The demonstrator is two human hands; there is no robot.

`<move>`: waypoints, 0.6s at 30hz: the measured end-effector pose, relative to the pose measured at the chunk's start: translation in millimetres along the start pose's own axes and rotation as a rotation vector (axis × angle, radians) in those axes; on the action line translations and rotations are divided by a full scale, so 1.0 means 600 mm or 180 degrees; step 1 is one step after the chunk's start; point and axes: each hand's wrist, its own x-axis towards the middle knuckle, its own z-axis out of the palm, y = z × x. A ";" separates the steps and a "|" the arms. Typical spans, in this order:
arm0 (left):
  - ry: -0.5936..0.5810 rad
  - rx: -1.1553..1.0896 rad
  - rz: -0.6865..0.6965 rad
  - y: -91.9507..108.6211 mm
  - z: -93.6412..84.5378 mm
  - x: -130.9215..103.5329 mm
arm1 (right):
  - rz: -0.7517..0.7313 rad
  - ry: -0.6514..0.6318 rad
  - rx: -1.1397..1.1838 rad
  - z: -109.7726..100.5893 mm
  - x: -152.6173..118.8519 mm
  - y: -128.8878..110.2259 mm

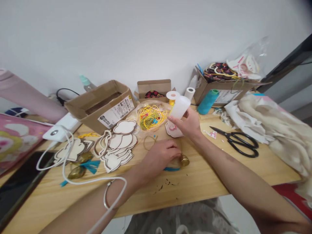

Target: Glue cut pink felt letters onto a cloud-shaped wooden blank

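Note:
My right hand (188,125) is closed around a plain white cylinder (181,107), which it holds tilted above the middle of the table. Just under it lies a cream wooden plaque (173,130) with a pink mark, partly covered by the hand. My left hand (162,156) rests low on the wood with its fingers curled together; what they pinch, if anything, is hidden. Beside those fingertips sits a small brass bell (184,160). A teal tassel (172,169) shows below the left hand. A thin olive cord (148,143) loops behind it.
Cloud-shaped wooden pieces (122,143) are piled at left, near an open cardboard box (97,107). Yellow cord (151,117) lies tangled at centre. Black scissors (235,138), a teal thread cone (208,101) and cream cloth (275,120) are at right. A white cable (95,182) crosses my left forearm.

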 end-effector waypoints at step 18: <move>-0.0039 0.0554 -0.0636 -0.019 0.005 0.001 | -0.0212 0.0055 -0.0336 0.000 -0.003 -0.002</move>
